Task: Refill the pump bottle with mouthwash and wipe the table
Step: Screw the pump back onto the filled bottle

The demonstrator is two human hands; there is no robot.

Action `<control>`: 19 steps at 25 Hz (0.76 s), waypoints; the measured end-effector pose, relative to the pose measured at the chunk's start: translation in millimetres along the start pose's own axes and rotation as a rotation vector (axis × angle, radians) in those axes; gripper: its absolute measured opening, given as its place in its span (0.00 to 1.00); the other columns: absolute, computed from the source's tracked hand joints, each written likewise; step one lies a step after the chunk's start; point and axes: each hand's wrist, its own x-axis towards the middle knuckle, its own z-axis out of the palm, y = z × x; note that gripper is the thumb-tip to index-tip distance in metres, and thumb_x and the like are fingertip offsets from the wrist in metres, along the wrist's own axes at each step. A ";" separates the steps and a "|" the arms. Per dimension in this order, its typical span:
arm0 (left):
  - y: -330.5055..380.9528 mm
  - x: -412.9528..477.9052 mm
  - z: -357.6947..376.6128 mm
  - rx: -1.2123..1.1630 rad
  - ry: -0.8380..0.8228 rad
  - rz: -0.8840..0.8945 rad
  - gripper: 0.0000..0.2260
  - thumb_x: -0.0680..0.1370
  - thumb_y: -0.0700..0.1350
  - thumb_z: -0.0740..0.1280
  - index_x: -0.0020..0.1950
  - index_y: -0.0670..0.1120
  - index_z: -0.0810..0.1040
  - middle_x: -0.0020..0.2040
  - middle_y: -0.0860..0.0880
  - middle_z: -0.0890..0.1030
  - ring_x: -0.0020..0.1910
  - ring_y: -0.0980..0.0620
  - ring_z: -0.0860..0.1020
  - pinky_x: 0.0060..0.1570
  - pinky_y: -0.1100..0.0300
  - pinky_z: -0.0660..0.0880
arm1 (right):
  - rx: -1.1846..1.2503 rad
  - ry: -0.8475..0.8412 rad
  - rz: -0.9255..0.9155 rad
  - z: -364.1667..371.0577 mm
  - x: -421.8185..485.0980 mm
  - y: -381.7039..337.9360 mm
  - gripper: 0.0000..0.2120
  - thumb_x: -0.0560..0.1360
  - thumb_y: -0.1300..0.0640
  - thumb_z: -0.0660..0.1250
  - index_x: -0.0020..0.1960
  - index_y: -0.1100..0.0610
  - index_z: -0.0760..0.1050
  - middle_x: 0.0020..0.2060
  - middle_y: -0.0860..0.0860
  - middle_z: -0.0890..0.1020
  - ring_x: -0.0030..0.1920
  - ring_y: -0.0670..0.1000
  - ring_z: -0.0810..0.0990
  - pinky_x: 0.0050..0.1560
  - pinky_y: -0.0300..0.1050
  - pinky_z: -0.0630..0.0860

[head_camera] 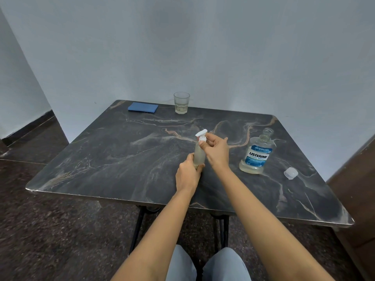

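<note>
A small clear pump bottle [199, 154] with pale liquid stands upright near the middle of the dark marble table [121, 155]. My left hand [187, 175] grips its lower body. My right hand [215, 151] pinches the collar of its white pump head [201, 135]. To the right stands the Listerine mouthwash bottle [257, 154], uncapped and with a little pale liquid at its bottom. Its clear cap [290, 173] lies on the table further right. A folded blue cloth [143, 107] lies at the far left edge.
A drinking glass [181, 102] with some pale liquid stands at the table's far edge against the wall. A brown piece of furniture [357, 189] borders the table's right side. My knees show below the near edge.
</note>
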 end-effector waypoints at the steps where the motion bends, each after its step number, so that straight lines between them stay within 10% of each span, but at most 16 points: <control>1: 0.2 0.0 -0.4 -0.022 -0.004 -0.011 0.16 0.77 0.47 0.68 0.63 0.48 0.72 0.51 0.48 0.82 0.50 0.48 0.80 0.49 0.51 0.76 | 0.062 -0.005 0.024 0.5 -2.0 -1.3 0.15 0.74 0.60 0.69 0.60 0.56 0.79 0.54 0.51 0.84 0.58 0.47 0.80 0.75 0.56 0.57; 3: 1.3 -1.5 -0.8 -0.057 -0.004 -0.028 0.16 0.76 0.48 0.69 0.63 0.48 0.72 0.52 0.48 0.82 0.51 0.48 0.80 0.51 0.48 0.77 | 0.213 -0.079 0.089 -3.7 -5.0 -6.3 0.19 0.74 0.62 0.70 0.64 0.58 0.76 0.60 0.53 0.81 0.62 0.50 0.77 0.67 0.53 0.71; 7: 3.2 -2.9 -1.5 -0.078 0.010 -0.034 0.15 0.75 0.50 0.70 0.60 0.49 0.73 0.50 0.49 0.82 0.50 0.49 0.80 0.50 0.50 0.77 | 0.112 -0.234 -0.018 -28.9 -24.8 -6.1 0.26 0.75 0.64 0.68 0.71 0.54 0.68 0.68 0.45 0.72 0.68 0.42 0.67 0.66 0.40 0.67; 12: -2.0 -4.2 0.7 -0.122 -0.033 0.006 0.25 0.71 0.51 0.74 0.65 0.48 0.71 0.55 0.49 0.81 0.54 0.48 0.78 0.50 0.55 0.73 | -0.106 0.088 -0.174 -88.3 -74.9 30.8 0.09 0.74 0.60 0.67 0.54 0.53 0.80 0.49 0.44 0.83 0.51 0.42 0.80 0.54 0.33 0.75; 16: 0.3 -13.5 5.1 -0.155 0.046 -0.072 0.38 0.69 0.52 0.76 0.72 0.41 0.63 0.69 0.42 0.70 0.68 0.43 0.68 0.66 0.48 0.67 | -0.410 0.380 -0.109 -154.6 -73.7 64.5 0.11 0.73 0.63 0.65 0.55 0.56 0.78 0.51 0.52 0.82 0.52 0.53 0.78 0.54 0.45 0.75; 19: 17.7 -41.0 21.2 -0.186 0.276 0.003 0.28 0.70 0.51 0.75 0.62 0.41 0.68 0.60 0.44 0.72 0.61 0.43 0.70 0.63 0.50 0.67 | -0.733 0.363 0.105 -194.4 -52.4 89.1 0.18 0.75 0.62 0.62 0.64 0.54 0.73 0.62 0.58 0.73 0.60 0.62 0.68 0.60 0.53 0.69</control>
